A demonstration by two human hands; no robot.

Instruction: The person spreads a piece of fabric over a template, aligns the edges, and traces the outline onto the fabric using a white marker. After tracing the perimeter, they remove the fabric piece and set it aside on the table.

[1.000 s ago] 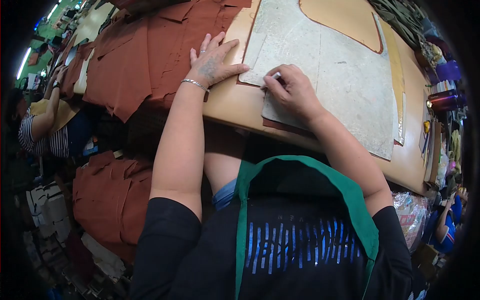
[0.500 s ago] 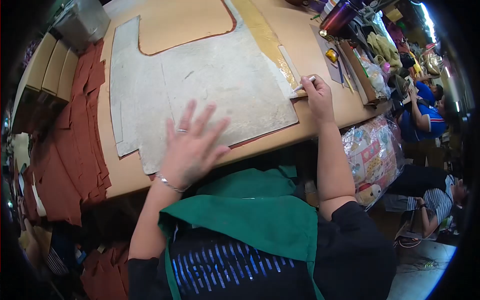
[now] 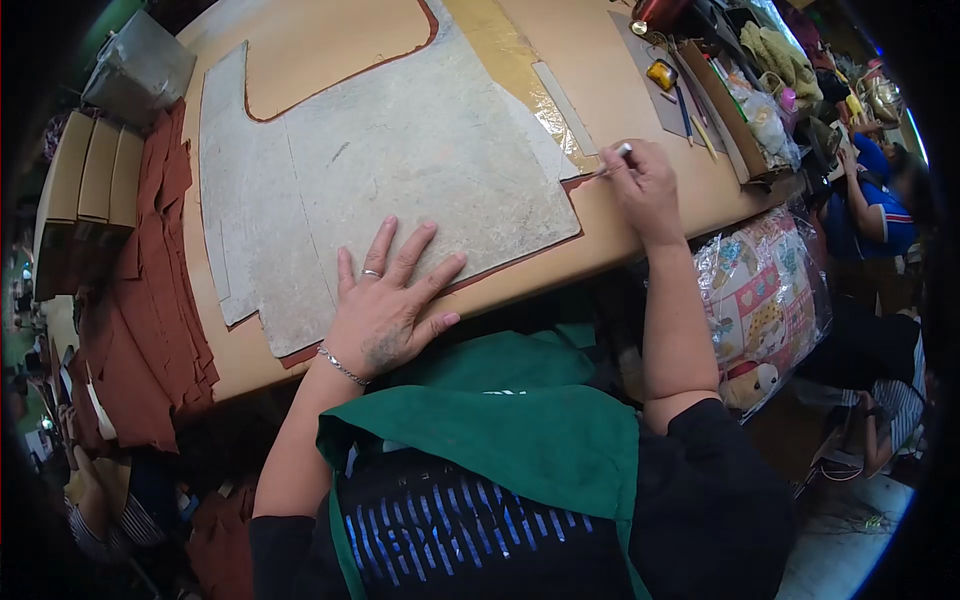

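My left hand (image 3: 390,305) lies flat with fingers spread on a large grey pattern board (image 3: 370,190), near its front edge. Under the board, reddish-brown fabric (image 3: 500,270) shows as a thin border along the edges and around the curved cutout. Pinched in my right hand (image 3: 645,190) is a white pen (image 3: 624,150). Its tip is at the notch on the board's right side, close over the strip of brown fabric. A yellow taped strip (image 3: 515,65) runs along the board's right part, with a narrow pale strip (image 3: 563,107) beside it.
Stacked reddish-brown cloth (image 3: 150,320) hangs over the table's left side, beside cardboard boxes (image 3: 95,190) and a grey metal box (image 3: 140,65). On the right are pencils (image 3: 685,115), a yellow tape measure (image 3: 661,73), a filled carton (image 3: 720,110) and a plastic-wrapped patterned bundle (image 3: 760,300). A person in blue (image 3: 870,205) sits beyond.
My left hand has come down to rest flat on the board. My right hand has shifted slightly with the pen, at the notch. The view has turned a little.
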